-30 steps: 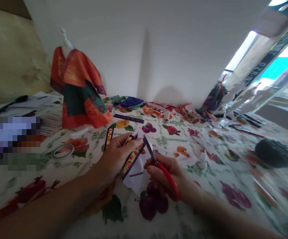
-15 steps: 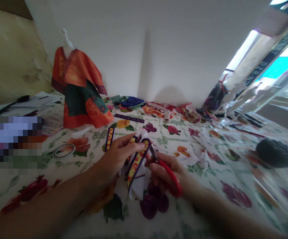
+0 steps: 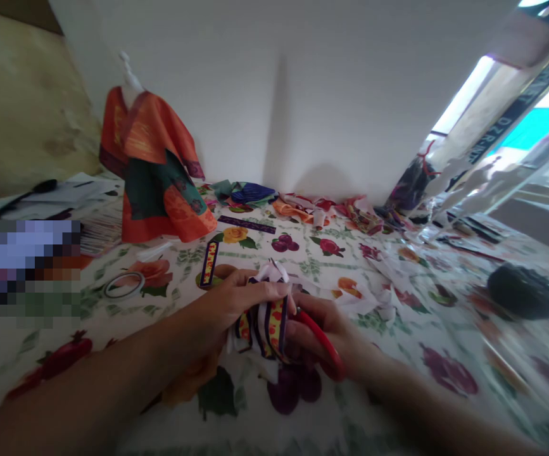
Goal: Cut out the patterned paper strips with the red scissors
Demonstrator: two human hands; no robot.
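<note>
My left hand [image 3: 240, 297] is closed on a small white piece of fabric with a yellow, red-patterned band [image 3: 275, 326] edged in dark purple. Its thumb presses on the upper part of the cloth, and a white end sticks up above the fingers. Red-handled scissors [image 3: 324, 345] are in my right hand [image 3: 321, 316], close against the right side of the fabric. Most of their blades are hidden behind the cloth and fingers. A loose strip of the same yellow trim [image 3: 209, 265] lies just beyond my left hand.
An orange and green robe on a small mannequin [image 3: 153, 168] stands at the back left. A roll of tape [image 3: 123, 285] lies on the flowered tablecloth [image 3: 126, 380]. Fabric scraps [image 3: 302, 209] line the wall, white scraps [image 3: 373, 301] lie right, and a dark bundle [image 3: 523, 291] sits farther right.
The banded fabric has turned and bunched up, and my left hand has dropped slightly. The scissor blades, visible beside the cloth before, have gone mostly behind it.
</note>
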